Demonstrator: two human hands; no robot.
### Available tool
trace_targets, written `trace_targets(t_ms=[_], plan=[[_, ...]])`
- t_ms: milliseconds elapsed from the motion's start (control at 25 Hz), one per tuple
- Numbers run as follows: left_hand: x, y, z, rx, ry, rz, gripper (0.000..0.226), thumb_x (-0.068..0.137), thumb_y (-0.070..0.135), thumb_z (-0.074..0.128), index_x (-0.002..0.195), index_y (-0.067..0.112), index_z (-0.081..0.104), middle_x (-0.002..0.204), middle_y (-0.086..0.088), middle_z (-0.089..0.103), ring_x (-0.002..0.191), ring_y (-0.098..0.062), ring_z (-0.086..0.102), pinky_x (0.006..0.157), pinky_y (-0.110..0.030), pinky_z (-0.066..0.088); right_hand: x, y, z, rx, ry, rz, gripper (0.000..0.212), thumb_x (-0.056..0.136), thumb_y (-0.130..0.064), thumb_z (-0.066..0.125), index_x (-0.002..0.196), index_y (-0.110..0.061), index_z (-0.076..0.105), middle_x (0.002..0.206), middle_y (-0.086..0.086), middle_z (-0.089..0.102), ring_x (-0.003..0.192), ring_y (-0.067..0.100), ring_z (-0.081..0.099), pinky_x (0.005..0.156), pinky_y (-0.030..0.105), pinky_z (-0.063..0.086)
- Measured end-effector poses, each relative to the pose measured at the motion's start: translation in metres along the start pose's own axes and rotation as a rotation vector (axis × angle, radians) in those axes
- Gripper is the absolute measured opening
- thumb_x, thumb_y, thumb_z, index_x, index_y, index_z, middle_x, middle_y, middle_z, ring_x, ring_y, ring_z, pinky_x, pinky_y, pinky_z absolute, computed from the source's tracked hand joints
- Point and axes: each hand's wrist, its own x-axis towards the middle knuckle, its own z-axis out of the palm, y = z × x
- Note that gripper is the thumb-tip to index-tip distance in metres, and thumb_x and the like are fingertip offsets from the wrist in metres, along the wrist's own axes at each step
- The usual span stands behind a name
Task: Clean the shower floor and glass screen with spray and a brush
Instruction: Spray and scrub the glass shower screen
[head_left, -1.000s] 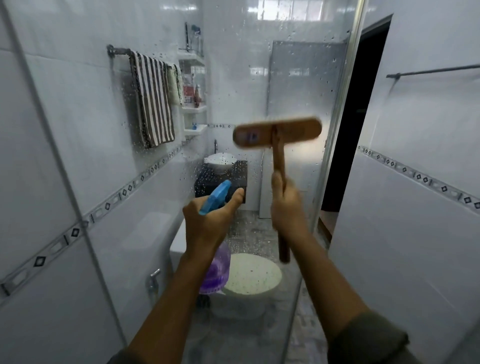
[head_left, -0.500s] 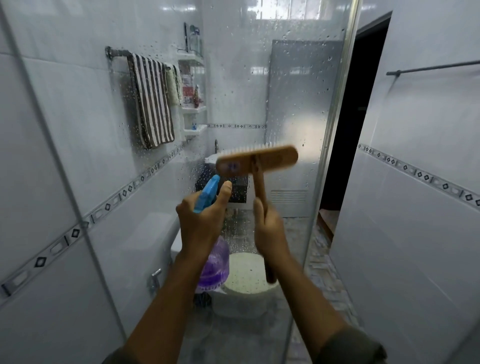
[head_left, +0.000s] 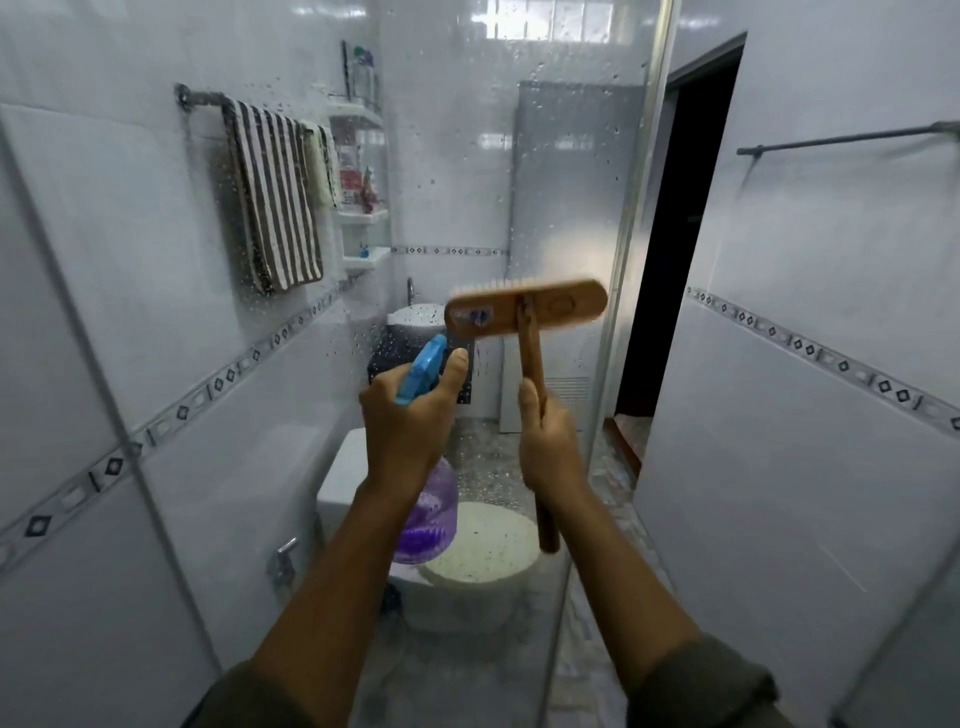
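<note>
My left hand (head_left: 410, 421) grips a purple spray bottle (head_left: 428, 512) with a blue trigger head (head_left: 422, 370), held upright at chest height. My right hand (head_left: 548, 449) grips the wooden handle of a scrubbing brush (head_left: 527, 310), whose wide wooden head with pale bristles faces the glass screen (head_left: 566, 171). The glass is speckled with water drops, and its metal edge runs down just right of the brush. Through the glass shows a patch of speckled floor (head_left: 488, 457).
Behind the glass stand a white toilet (head_left: 467, 571), a small basin (head_left: 415, 317), a striped towel (head_left: 275, 192) on a rail and corner shelves (head_left: 363, 218) with bottles. A dark doorway (head_left: 675, 234) opens at right, beside a tiled wall with a bar (head_left: 841, 137).
The brush head came down the glass from upper height to about basin level, then shifted slightly right. My left hand with the bottle stayed nearly still.
</note>
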Motion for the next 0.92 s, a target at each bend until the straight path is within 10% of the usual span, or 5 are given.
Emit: trace_targets(t_ms=[680,920], plan=[[-0.022,0.009,0.025,-0.05,-0.083,-0.031,0.021,0.091,0.038,0.067,0.075,0.029,0.056,0.061,0.008,0.06,0.047,-0.001,0.059,0.043,-0.011,0.046,-0.057,0.074,-0.015,0.044,-0.015,0.188,0.054,0.093,-0.066,0.037,0.083,-0.016,0.057,0.061,-0.002,0.044,0.052,0.013,0.044,0.043,0.024,0.035],[-0.024,0.018,0.039,-0.053,-0.092,-0.042,0.022,0.091,0.04,0.068,0.076,0.028,0.058,0.066,-0.001,0.064,0.052,-0.006,0.061,0.046,-0.012,0.049,0.025,-0.005,-0.05,0.075,0.068,0.07,0.044,0.102,-0.061,0.036,0.087,-0.023,0.051,0.062,-0.005,0.045,0.05,0.008,0.045,0.044,0.025,0.039]])
